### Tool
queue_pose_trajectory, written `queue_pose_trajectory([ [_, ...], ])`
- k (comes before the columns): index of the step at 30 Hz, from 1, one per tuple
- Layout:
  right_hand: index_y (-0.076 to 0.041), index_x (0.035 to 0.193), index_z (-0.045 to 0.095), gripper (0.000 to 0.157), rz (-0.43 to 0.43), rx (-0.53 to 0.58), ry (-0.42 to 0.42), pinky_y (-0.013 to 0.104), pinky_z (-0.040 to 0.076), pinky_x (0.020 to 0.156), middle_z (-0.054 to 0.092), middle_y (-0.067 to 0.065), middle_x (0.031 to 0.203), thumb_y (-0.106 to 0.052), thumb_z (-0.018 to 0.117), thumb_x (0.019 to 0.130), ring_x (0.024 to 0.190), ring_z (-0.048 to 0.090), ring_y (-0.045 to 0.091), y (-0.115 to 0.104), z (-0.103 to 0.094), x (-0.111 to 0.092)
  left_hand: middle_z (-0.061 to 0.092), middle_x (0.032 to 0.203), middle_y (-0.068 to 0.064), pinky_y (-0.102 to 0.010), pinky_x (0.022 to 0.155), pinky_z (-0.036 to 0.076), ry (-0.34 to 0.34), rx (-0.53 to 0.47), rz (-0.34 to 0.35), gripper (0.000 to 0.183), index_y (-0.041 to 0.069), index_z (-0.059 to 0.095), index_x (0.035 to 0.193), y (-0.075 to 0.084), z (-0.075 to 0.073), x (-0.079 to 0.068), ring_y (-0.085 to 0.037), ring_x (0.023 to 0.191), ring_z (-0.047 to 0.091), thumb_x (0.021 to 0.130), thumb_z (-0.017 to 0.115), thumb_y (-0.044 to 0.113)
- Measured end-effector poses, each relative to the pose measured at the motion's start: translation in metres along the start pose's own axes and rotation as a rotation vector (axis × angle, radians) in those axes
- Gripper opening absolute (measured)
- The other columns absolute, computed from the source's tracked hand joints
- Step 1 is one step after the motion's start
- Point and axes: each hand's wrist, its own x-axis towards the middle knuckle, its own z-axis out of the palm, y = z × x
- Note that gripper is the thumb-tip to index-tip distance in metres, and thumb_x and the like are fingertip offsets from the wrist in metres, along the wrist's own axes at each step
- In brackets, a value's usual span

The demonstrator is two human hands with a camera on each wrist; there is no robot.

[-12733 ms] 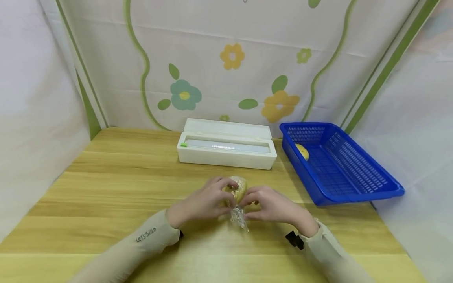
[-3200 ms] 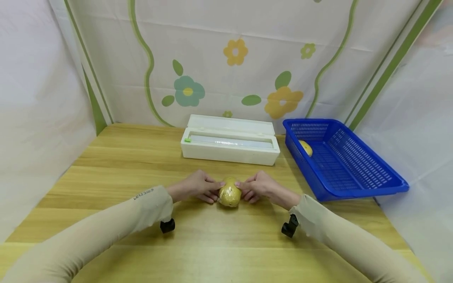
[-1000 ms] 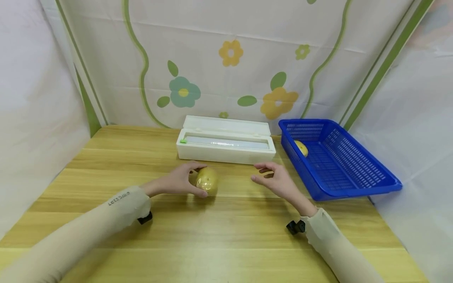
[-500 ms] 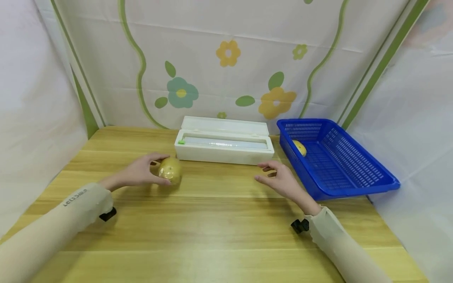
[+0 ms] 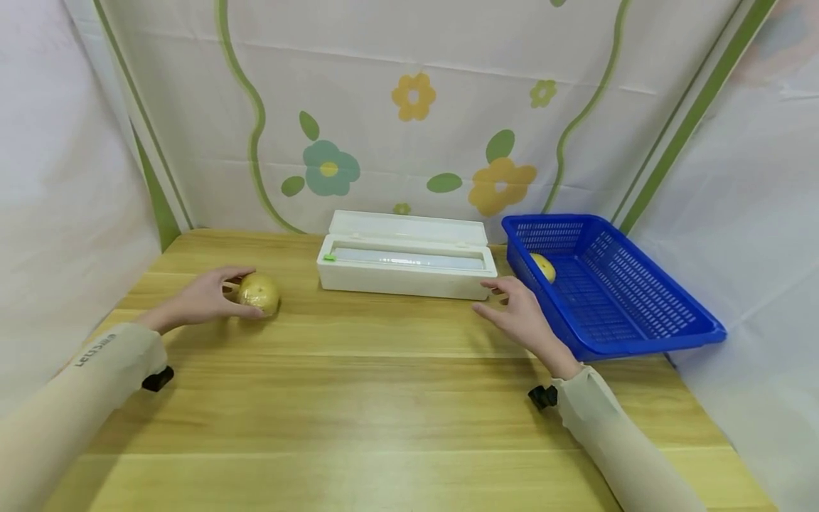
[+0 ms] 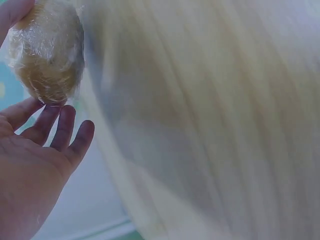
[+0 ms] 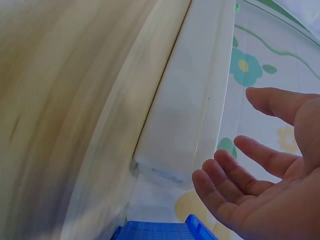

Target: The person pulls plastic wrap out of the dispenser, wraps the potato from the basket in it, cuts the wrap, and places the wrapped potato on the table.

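Observation:
My left hand holds a round yellow fruit between thumb and fingers, over the left part of the table. Clear cling film covers the fruit, creased and shiny in the left wrist view; there, the fingertips touch one end and the thumb the other. Whether the fruit rests on the wood cannot be told. My right hand holds nothing, its fingers loosely bent, close to the right front corner of a white cling film dispenser. In the right wrist view this hand is beside the dispenser.
The dispenser's lid stands raised, and a green slider sits at its left end. A blue plastic basket stands at the right with another yellow fruit inside. Wooden table extends in front; patterned cloth hangs behind.
Earlier both hands worked film round the fruit at the table's middle. Since then my left hand has carried it far to the left, while my right hand let go and shifted slightly right.

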Motion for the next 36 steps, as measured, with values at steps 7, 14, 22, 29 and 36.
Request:
queue_pose_trajectory([
  [7, -0.006, 0.118, 0.057, 0.049, -0.028, -0.063, 0.029, 0.038, 0.044, 0.077, 0.052, 0.007, 0.112, -0.032, 0.069, 0.078, 0.097, 0.049, 0.023, 0.006, -0.001, 0.000, 0.037, 0.129, -0.019, -0.052, 0.085, 0.038, 0.008, -0.008, -0.069, 0.091, 0.005, 0.028, 0.139, -0.014, -0.015, -0.007, -0.037, 0.112, 0.040, 0.069, 0.076, 0.037],
  [14, -0.004, 0.117, 0.057, 0.048, -0.036, -0.057, 0.034, 0.039, 0.044, 0.076, 0.053, 0.008, 0.110, -0.029, 0.070, 0.078, 0.097, 0.049, 0.026, 0.008, 0.001, 0.002, 0.033, 0.133, -0.021, -0.055, 0.087, 0.034, -0.008, 0.006, -0.085, 0.090, 0.010, 0.024, 0.141, -0.026, -0.031, -0.011, -0.039, 0.116, 0.036, 0.071, 0.075, 0.036],
  [22, -0.003, 0.117, 0.057, 0.049, -0.027, -0.072, 0.027, 0.039, 0.044, 0.077, 0.052, 0.009, 0.111, -0.032, 0.069, 0.078, 0.098, 0.049, 0.026, 0.008, 0.001, 0.005, 0.020, 0.141, -0.023, -0.060, 0.092, 0.024, -0.099, -0.009, -0.114, 0.090, 0.017, 0.013, 0.144, -0.035, -0.039, -0.013, -0.043, 0.123, 0.023, 0.076, 0.069, 0.037],
  [29, -0.003, 0.116, 0.056, 0.047, -0.027, -0.061, 0.039, 0.040, 0.044, 0.077, 0.052, 0.012, 0.111, -0.028, 0.070, 0.079, 0.099, 0.049, 0.025, 0.006, -0.001, 0.010, 0.021, 0.142, -0.018, -0.058, 0.090, 0.027, -0.073, 0.029, -0.103, 0.091, 0.011, 0.015, 0.143, -0.018, -0.037, -0.005, -0.039, 0.124, 0.023, 0.076, 0.069, 0.040],
  [36, -0.001, 0.114, 0.056, 0.045, -0.052, -0.075, 0.072, 0.042, 0.044, 0.076, 0.052, 0.014, 0.109, -0.022, 0.071, 0.078, 0.097, 0.048, 0.029, 0.005, -0.002, 0.017, 0.013, 0.145, -0.017, -0.065, 0.089, 0.019, -0.005, 0.119, -0.076, 0.090, 0.016, 0.016, 0.144, 0.006, -0.036, 0.006, -0.043, 0.127, 0.012, 0.076, 0.065, 0.049],
])
